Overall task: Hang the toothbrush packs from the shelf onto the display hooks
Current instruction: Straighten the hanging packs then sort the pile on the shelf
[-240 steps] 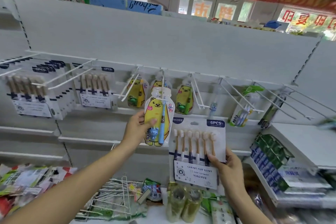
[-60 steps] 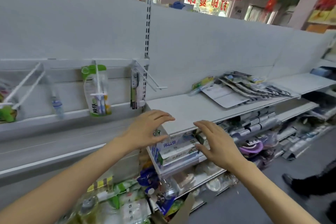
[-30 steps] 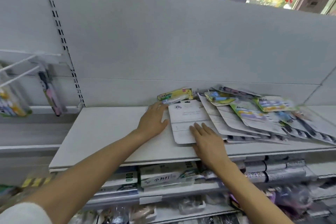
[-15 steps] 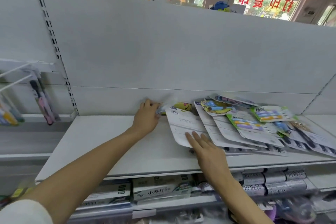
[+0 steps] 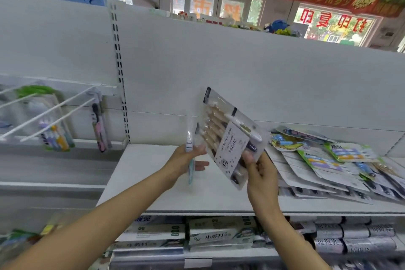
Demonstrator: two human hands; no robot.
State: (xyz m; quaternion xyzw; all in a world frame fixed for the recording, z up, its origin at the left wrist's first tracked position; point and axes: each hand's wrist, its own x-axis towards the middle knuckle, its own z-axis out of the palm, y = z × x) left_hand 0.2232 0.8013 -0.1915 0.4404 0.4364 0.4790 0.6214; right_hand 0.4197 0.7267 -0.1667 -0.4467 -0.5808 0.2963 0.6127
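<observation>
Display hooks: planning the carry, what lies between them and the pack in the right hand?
Head view: the slotted upright and the left hand with its thin pack.

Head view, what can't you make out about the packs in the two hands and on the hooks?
- Slim pack in the left hand: seen edge-on, its front is hidden.
- Six-brush pack in the right hand: the fingers cover its lower corner.
- Packs on the display hooks: motion blur, labels unreadable.
- Shelf pile: cut off by the right edge.

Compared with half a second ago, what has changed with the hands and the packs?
Both hands lifted packs off the shelf: right hand now grips the six-brush pack, left hand holds a slim pack edge-on. The fanned pile of packs stays put.
</observation>
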